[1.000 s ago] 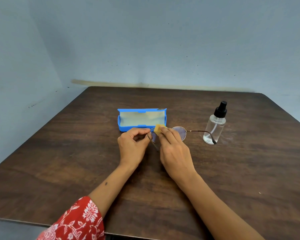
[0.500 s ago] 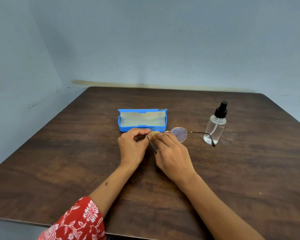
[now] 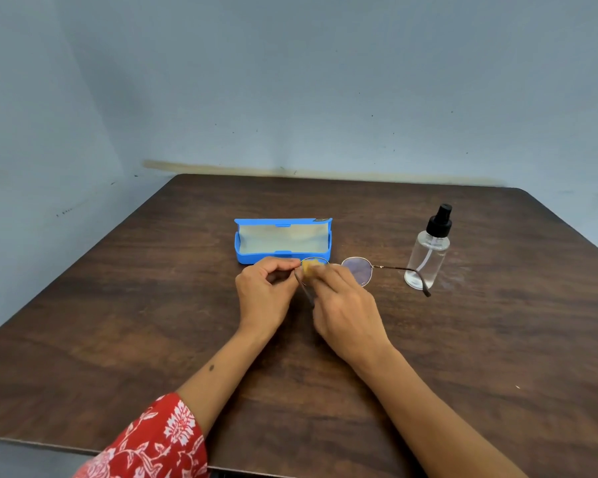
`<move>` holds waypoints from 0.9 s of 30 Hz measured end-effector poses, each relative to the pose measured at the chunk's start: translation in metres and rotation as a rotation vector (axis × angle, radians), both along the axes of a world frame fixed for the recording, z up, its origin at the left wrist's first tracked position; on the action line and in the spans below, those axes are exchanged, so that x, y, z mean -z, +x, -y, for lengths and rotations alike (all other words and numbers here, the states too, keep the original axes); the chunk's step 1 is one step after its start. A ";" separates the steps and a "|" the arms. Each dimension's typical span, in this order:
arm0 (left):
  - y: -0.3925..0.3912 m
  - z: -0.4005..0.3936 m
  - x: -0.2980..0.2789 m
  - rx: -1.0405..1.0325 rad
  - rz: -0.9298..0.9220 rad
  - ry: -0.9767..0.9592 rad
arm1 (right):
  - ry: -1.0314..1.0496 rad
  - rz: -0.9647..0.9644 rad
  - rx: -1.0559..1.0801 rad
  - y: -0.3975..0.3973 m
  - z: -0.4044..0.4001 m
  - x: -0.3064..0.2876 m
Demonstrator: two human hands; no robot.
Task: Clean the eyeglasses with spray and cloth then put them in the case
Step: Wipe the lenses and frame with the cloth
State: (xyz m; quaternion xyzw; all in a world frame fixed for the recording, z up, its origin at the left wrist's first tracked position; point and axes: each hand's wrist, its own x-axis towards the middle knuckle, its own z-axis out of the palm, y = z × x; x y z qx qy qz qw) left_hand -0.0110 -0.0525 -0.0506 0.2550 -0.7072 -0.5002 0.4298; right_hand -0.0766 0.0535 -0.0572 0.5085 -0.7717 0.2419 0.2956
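Note:
Thin-framed round eyeglasses (image 3: 361,270) are held just above the table's middle, temples unfolded. My left hand (image 3: 265,294) pinches the frame at its left hinge. My right hand (image 3: 346,305) presses a small yellow cloth (image 3: 309,267) onto the left lens, which the cloth and fingers mostly hide. The right lens and right temple stick out toward the spray bottle (image 3: 428,250), a clear bottle with a black pump top standing upright. An open blue case (image 3: 283,239) with a pale lining lies just behind my hands.
The dark wooden table (image 3: 152,322) stands against pale blue walls at the back and left. Its front edge runs below my forearms. A red floral sleeve (image 3: 152,443) covers my left upper arm.
My right hand has rubbed the yellow cloth back and forth over the left lens; the cloth dipped behind the fingers and shows again now. My left hand keeps its pinch.

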 end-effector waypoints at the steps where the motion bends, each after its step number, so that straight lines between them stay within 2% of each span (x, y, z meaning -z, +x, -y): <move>1: 0.000 0.000 0.000 0.001 0.001 0.000 | 0.007 -0.019 -0.034 0.002 0.000 0.000; 3: 0.000 0.000 0.001 -0.001 0.004 -0.002 | 0.007 -0.036 -0.043 0.002 0.001 0.000; 7: 0.000 0.000 0.001 -0.020 0.013 -0.010 | 0.002 0.023 0.083 -0.004 0.000 0.001; 12: 0.000 0.001 0.001 -0.001 -0.013 0.004 | 0.030 -0.013 -0.032 0.003 0.001 0.000; 17: 0.000 0.000 0.001 -0.018 0.011 -0.029 | 0.014 0.019 0.090 -0.005 0.001 0.003; 22: 0.000 0.002 0.002 -0.004 -0.004 -0.006 | 0.027 -0.008 -0.040 0.004 0.001 -0.001; 27: 0.001 0.000 0.001 0.001 0.005 -0.003 | 0.044 0.011 0.086 -0.003 0.002 0.003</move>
